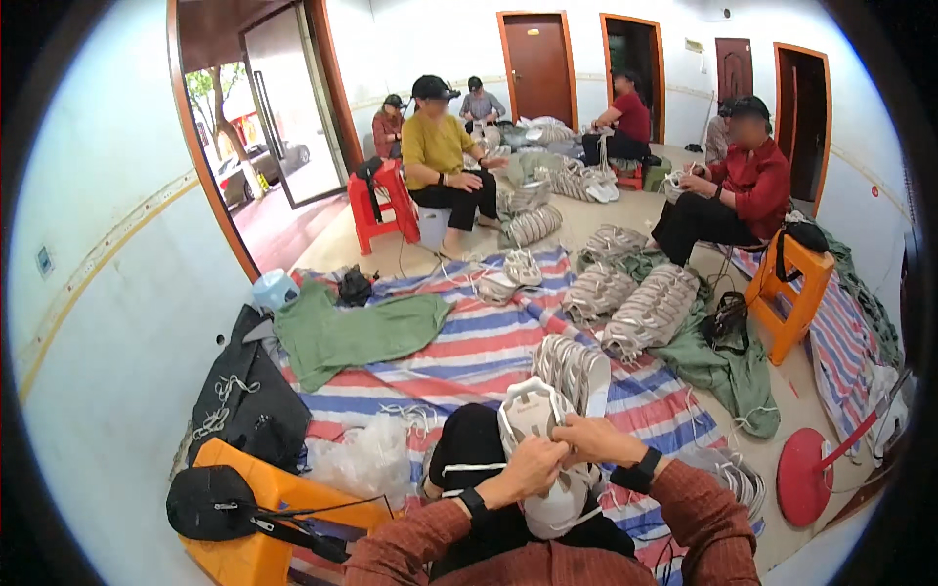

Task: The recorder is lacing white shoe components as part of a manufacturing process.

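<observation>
Near, the left hand (528,469) and right hand (598,441) meet over a pale shoe (531,408) above the lap, the fingers of both closed, pinching it; exactly which part is hidden. Near left, a black pouch (210,503) sits on an orange stool (239,459). Just beyond the shoe, a row of shoes (576,363) stands on a striped sheet (479,342). Farther left lies a green cloth (357,334); far off, a person in yellow (435,146) sits.
</observation>
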Demonstrator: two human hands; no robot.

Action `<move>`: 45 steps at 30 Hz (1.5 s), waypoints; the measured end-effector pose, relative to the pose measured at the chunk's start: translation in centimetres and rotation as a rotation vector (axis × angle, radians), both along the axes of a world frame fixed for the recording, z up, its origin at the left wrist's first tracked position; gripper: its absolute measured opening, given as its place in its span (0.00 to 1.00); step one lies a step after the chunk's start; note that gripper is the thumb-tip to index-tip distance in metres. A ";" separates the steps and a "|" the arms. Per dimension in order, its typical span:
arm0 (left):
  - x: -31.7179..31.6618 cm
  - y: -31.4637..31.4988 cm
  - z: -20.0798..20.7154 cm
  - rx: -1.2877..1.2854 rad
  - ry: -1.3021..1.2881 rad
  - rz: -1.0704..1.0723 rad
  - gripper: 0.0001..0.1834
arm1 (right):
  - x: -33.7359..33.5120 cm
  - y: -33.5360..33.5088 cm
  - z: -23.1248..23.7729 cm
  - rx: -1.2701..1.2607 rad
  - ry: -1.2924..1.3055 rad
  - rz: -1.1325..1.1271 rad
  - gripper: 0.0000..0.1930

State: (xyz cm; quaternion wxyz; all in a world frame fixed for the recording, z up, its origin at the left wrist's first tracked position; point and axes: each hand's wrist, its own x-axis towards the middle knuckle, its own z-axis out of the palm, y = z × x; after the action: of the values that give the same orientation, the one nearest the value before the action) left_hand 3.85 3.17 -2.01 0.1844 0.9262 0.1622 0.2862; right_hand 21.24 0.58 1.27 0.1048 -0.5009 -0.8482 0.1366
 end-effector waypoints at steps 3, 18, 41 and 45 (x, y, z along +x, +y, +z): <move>0.1 0.2 -0.2 -0.050 -0.009 0.017 0.05 | 0.7 0.4 -0.9 -0.067 0.130 -0.013 0.25; 1.2 1.3 0.1 -0.453 -0.035 0.117 0.08 | 1.4 0.0 -3.3 0.028 0.369 -0.054 0.15; 1.1 5.4 2.4 0.296 0.271 -0.158 0.08 | 1.4 0.5 -3.3 0.029 0.366 -0.040 0.12; -1.2 10.0 7.7 0.433 -0.146 0.307 0.06 | 0.4 0.5 -3.8 0.104 0.367 -0.147 0.12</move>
State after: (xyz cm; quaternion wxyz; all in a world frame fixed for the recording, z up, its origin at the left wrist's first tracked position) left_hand 2.63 13.22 5.65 -0.0523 0.8856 0.2218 0.4046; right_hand 21.65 1.07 -2.54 0.2933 -0.5221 -0.7818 0.1736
